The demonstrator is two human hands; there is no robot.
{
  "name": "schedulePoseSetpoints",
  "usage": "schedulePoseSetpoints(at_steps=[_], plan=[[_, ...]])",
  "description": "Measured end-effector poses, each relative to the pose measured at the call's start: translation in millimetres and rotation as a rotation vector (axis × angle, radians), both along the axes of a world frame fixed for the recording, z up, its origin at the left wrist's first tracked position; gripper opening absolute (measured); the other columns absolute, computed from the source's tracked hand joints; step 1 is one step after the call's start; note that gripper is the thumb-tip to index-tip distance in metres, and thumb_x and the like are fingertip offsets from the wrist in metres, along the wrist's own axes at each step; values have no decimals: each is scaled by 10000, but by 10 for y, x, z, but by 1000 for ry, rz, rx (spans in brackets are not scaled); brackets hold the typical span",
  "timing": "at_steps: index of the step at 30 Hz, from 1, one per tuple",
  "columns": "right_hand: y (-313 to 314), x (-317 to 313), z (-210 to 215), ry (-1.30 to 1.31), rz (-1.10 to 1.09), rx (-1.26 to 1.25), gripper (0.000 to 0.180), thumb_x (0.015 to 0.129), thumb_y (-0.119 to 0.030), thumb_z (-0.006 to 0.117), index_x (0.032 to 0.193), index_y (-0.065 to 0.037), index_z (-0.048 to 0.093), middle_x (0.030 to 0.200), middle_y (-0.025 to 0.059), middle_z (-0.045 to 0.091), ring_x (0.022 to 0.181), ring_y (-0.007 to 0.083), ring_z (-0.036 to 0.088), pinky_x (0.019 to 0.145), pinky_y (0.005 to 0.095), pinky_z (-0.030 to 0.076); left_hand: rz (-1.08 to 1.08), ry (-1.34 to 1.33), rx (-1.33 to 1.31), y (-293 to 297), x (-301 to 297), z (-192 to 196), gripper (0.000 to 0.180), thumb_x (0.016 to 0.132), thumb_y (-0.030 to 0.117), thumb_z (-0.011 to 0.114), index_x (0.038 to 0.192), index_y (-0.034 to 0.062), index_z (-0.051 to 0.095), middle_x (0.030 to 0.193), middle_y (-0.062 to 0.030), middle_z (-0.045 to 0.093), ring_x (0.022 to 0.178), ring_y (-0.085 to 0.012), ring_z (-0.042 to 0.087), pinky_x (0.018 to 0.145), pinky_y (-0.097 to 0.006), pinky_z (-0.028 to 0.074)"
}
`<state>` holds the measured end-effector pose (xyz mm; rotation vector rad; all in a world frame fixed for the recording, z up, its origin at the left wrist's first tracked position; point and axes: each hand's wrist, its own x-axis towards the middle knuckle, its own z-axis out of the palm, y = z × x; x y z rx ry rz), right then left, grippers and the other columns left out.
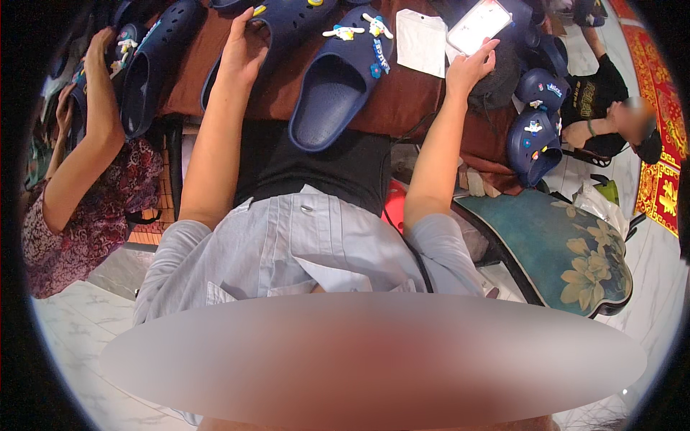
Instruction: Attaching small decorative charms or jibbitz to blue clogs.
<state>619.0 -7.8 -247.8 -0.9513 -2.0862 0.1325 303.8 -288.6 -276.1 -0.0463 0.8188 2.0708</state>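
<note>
My left hand (246, 54) is closed on the rim of a navy clog (298, 21) at the top of the head view; its thumb points up and the other fingers are partly hidden. Beside it, a second navy clog (345, 65) with white character charms lies toe away from me on the brown cloth. With its fingers apart, my right hand (471, 70) is at the lower edge of a white rounded rectangle that looks like a phone (478, 29). A white card or paper packet (421, 44) lies just left of it.
More navy clogs stand at left (154, 65) and right (535, 140) on the brown-covered table (194, 93). Close on my left another person's arm (104, 108) reaches among clogs. A person in black (596, 100) is at far right. A teal floral cushioned seat (553, 244) stands at right.
</note>
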Motion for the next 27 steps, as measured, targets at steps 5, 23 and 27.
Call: schedulePoseSetpoints(at_steps=[5, 23, 27], plan=[[3, 41, -28, -1, -8, -75, 780, 807, 85, 430, 1483, 12, 48, 1405, 229, 421, 1322, 349, 272, 1075, 428, 185, -106, -1, 126, -3, -33, -90, 313, 879, 303, 628, 1047, 39, 618, 1063, -110, 655, 1018, -248, 605, 933, -359, 463], [99, 52, -95, 25, -17, -48, 828, 763, 71, 450, 1480, 27, 40, 1395, 242, 430, 1272, 330, 330, 1075, 388, 180, 46, 12, 7, 41, 91, 81, 311, 869, 284, 646, 1051, 34, 609, 1052, -105, 647, 1003, -250, 601, 939, -360, 460], [12, 21, -63, 31, -2, -55, 819, 754, 78, 450, 1476, 39, 63, 1342, 219, 498, 1241, 317, 356, 1062, 384, 184, -10, 8, 60, -11, 27, 9, 301, 865, 284, 652, 1034, 37, 613, 1047, -103, 647, 1001, -246, 601, 935, -355, 461]])
